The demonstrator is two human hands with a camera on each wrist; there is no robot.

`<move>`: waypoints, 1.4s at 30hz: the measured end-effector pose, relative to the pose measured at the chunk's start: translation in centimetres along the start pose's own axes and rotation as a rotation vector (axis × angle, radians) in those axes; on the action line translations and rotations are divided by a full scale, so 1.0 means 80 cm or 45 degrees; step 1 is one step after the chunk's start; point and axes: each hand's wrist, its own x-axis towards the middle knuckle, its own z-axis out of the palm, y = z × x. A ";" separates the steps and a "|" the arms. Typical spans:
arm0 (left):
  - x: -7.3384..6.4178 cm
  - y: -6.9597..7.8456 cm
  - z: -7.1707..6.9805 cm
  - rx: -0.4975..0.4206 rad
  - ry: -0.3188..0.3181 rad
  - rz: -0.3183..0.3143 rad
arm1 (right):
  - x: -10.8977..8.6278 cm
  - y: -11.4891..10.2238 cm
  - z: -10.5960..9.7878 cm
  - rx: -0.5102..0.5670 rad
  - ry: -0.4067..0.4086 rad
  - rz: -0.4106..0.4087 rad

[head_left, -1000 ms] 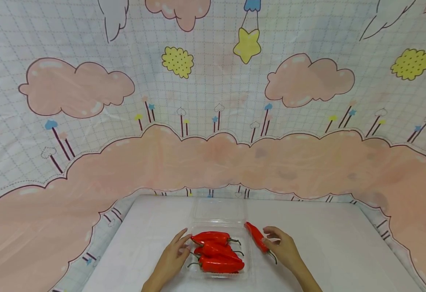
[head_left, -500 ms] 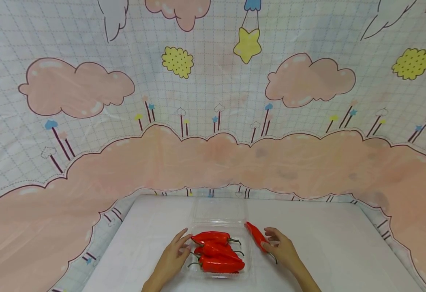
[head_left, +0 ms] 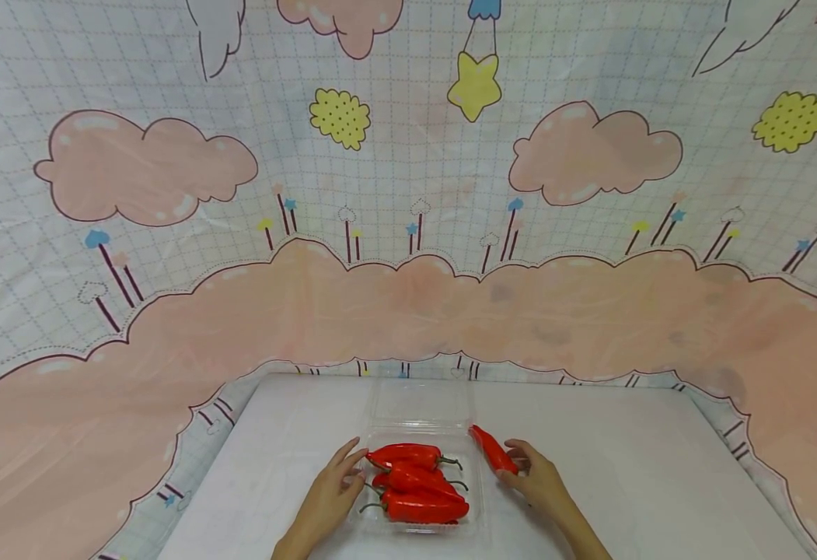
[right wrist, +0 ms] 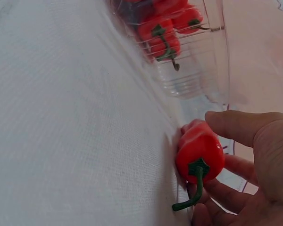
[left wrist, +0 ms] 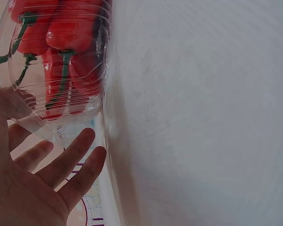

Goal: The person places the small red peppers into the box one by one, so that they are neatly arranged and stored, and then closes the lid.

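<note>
A clear plastic clamshell box (head_left: 476,498) holds several red peppers (head_left: 422,509) with green stems, lying crosswise on one another. My left hand (head_left: 327,494) is at the box's left side, its fingers spread and the thumb by the wall; in the left wrist view those fingers (left wrist: 80,150) hold nothing. To the right of the box lies one more red pepper (head_left: 492,449), its tip pointing away. My right hand (head_left: 541,481) has thumb and fingers around this pepper, near its stem end. In the right wrist view the green stem (right wrist: 198,183) points toward the camera.
The box's clear lid (head_left: 422,404) is folded back flat behind it on the white table (head_left: 625,451). Beyond the table's back edge hangs a cloth (head_left: 408,303) printed with clouds and stars.
My right hand has slid nearer along the loose pepper to its stem end, and its fingers have closed around it. My left hand and the box have stayed in place.
</note>
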 end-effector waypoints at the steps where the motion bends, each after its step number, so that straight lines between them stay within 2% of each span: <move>1: 0.000 0.000 0.000 -0.002 0.000 -0.001 | 0.001 0.001 0.001 -0.008 0.002 -0.007; 13: -0.003 0.002 0.000 -0.010 0.008 -0.006 | 0.006 0.002 0.007 -0.080 0.024 -0.013; 19: -0.003 0.002 -0.001 -0.018 -0.009 -0.008 | 0.004 0.000 0.004 -0.075 0.041 0.070; 23: -0.002 0.002 -0.002 -0.011 -0.015 -0.004 | 0.000 -0.003 -0.001 -0.044 0.043 0.085; 34: -0.002 0.001 -0.002 -0.013 -0.009 0.011 | -0.006 -0.005 -0.006 -0.060 0.041 0.023; 42: -0.001 0.000 -0.001 -0.005 -0.005 0.011 | -0.005 0.003 -0.013 -0.070 0.100 -0.043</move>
